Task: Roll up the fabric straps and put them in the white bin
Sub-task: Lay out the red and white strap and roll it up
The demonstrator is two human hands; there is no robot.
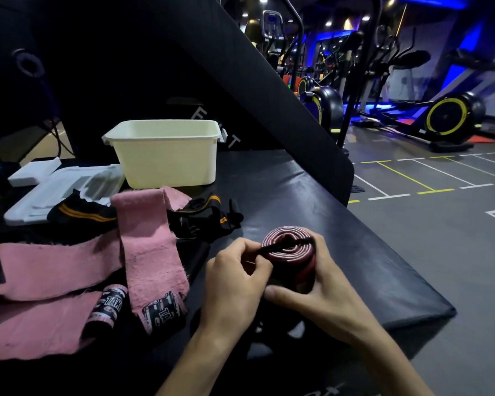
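Note:
A rolled dark red and black strap (290, 254) stands on end on the black padded surface (340, 241). My right hand (320, 292) wraps around the roll from the right, thumb across its lower front. My left hand (235, 281) pinches a thin black loop lying across the top of the roll. Unrolled pink straps (146, 241) with black printed ends lie to the left. Black straps with orange stripes (200, 215) lie behind them. The white bin (166, 155) stands further back, its inside showing nothing.
White foam trays (57, 187) lie left of the bin. A slanted black padded panel (269, 90) rises behind the surface. The surface's right edge drops to a gym floor (440, 252) with exercise bikes (452, 115) beyond.

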